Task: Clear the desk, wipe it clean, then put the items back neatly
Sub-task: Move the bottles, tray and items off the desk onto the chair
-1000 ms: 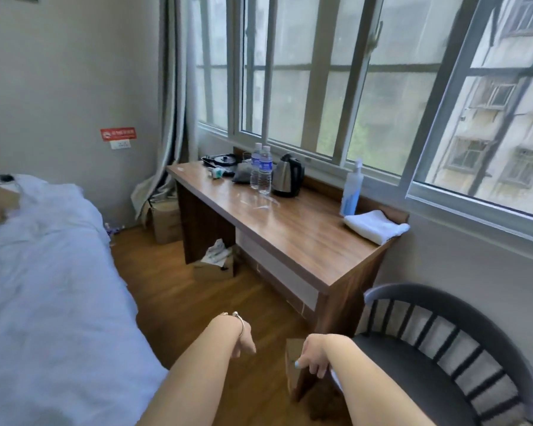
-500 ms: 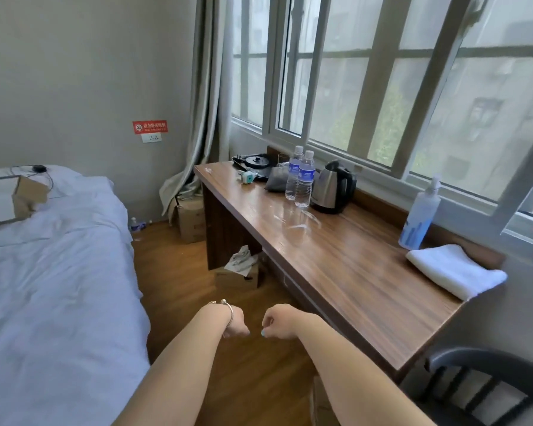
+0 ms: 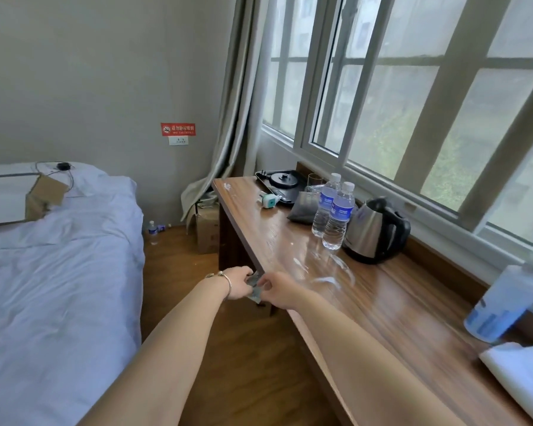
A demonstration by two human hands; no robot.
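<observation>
While our left hand (image 3: 239,282) and right hand (image 3: 274,287) meet just off the front edge of the desk (image 3: 382,318), they pinch between them a small greyish scrap (image 3: 254,290); it may be a wipe or a bit of wrapper, and the view is too blurred for us to say which. Both hands are curled closed on it, fingertips nearly touching.

Nothing has been cleared yet, we judge. Toward the far left corner of the desk sit a black tray (image 3: 282,181), a small green-and-white gadget (image 3: 270,200) and a dark pouch (image 3: 303,207). Two water bottles (image 3: 333,215) stand together near the back edge, just beside a steel kettle (image 3: 376,232). The bottles look full, so fairly heavy and slick; we would take each around its middle. For the kettle, the handle is the obvious hold, since the polished body would slip. At the near right end a spray bottle (image 3: 502,302) stands by a folded white cloth (image 3: 523,373), soft and light, easy to gather.

Smears show on the glossy wood top. A bed (image 3: 59,272) lies left, windows (image 3: 413,103) run behind the desk.
</observation>
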